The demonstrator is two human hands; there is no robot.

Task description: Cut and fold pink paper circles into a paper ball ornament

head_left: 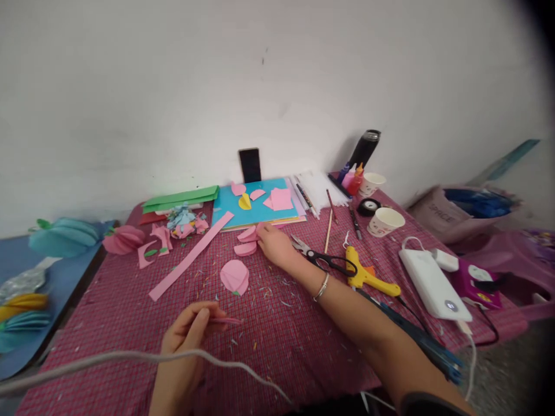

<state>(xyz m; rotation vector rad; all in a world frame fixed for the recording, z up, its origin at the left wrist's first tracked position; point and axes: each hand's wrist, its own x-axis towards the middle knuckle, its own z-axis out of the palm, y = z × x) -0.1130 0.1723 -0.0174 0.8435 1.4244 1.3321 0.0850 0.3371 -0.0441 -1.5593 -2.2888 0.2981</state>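
Note:
My left hand (191,329) is closed in a pinch on folded pink paper (229,320), seen nearly edge-on above the front of the table. Farther back, the fingers of my right hand (275,244) close on a folded pink paper half-circle (248,234); the fingertips partly hide it. Just in front of it lies another pink half-circle (245,249). Between my two hands is a stack of round pink paper pieces (235,276) on the checked cloth. A long pink paper strip (193,254) runs diagonally to the left of them.
Black-handled scissors (332,262) and a yellow glue gun (368,274) lie by my right forearm. A white power bank (433,283) sits at the right. Blue sheets (221,211) and a phone (250,165) are at the back. A pale cable (130,356) crosses the foreground.

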